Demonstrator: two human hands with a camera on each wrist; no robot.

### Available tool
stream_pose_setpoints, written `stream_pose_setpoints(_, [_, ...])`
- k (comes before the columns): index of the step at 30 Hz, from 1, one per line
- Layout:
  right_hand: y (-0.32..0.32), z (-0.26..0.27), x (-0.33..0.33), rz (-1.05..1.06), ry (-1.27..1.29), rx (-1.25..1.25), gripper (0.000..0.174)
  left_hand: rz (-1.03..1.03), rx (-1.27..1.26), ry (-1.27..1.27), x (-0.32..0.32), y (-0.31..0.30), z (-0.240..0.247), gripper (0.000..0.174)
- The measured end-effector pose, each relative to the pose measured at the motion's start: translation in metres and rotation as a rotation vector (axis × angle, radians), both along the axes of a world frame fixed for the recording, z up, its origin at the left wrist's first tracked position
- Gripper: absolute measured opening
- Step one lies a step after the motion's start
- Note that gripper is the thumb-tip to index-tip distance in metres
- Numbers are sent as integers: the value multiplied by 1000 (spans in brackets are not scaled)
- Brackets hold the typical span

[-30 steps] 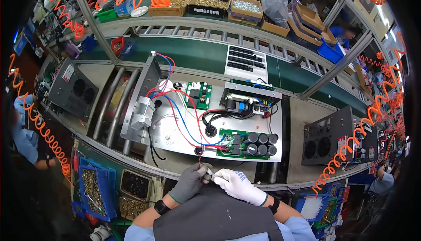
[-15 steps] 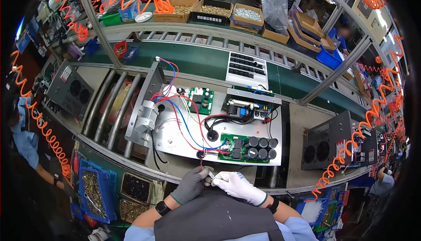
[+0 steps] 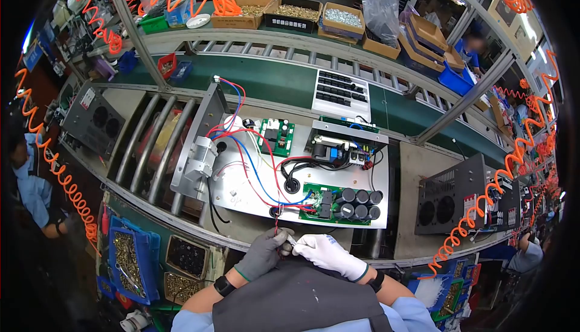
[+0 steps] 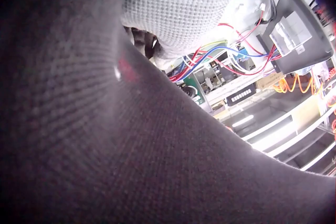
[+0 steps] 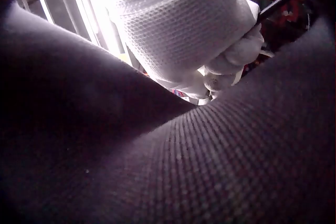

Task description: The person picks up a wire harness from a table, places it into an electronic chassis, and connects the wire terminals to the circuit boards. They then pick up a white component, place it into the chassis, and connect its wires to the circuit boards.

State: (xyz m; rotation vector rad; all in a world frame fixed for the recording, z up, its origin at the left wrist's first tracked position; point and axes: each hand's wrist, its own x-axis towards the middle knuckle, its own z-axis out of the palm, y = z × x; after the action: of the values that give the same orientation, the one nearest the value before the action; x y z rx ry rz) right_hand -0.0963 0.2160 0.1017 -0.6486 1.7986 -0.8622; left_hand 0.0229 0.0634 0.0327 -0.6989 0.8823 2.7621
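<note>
My left hand (image 3: 263,253), in a grey glove, grips thin red wires (image 3: 277,223) that run down from the metal chassis plate (image 3: 241,199). Against its fingertips, my right hand (image 3: 329,256) in a white glove pinches a small whitish piece (image 3: 290,240); its exact kind cannot be told. Both hands meet low in front of the apron, just before the plate's near edge. In the right wrist view the white-gloved fingers (image 5: 231,58) are curled, their tips partly hidden by dark cloth. Cloth also covers most of the left wrist view, below the grey glove (image 4: 178,8).
On the plate sit a green board with black capacitors (image 3: 360,205), a smaller green board (image 3: 278,137) and loose red and blue wires (image 3: 254,178). Grey cased units (image 3: 453,193) stand at the sides. Parts bins (image 3: 130,259) flank the person; orange coiled hoses (image 3: 483,211) hang around.
The head view has shifted slightly, so the chassis appears a little lower. Both hands stay together at the wires with only slight finger movement. A person at the left has moved an arm.
</note>
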Motion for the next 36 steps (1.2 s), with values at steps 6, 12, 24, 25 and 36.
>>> stream_pose_setpoints(6, [5, -50, 6, -171, -260, -164, 27, -56, -91, 1, 0, -3, 2, 33])
stream_pose_setpoints(12, [9, -21, -3, -238, -460, -179, 32, -50, -266, -91, 1, -14, 14, 34])
stream_pose_setpoints(24, [4, 34, -18, 141, -298, -196, 39, 57, -1879, 302, -32, -25, 14, 31])
stream_pose_setpoints(25, [2, 42, -20, 96, -359, -210, 41, 55, -1778, 283, -31, -29, 11, 30])
stream_pose_setpoints(36, [-51, 57, -82, -39, 306, -311, 41, 290, -710, 298, 3, -76, 31, 27])
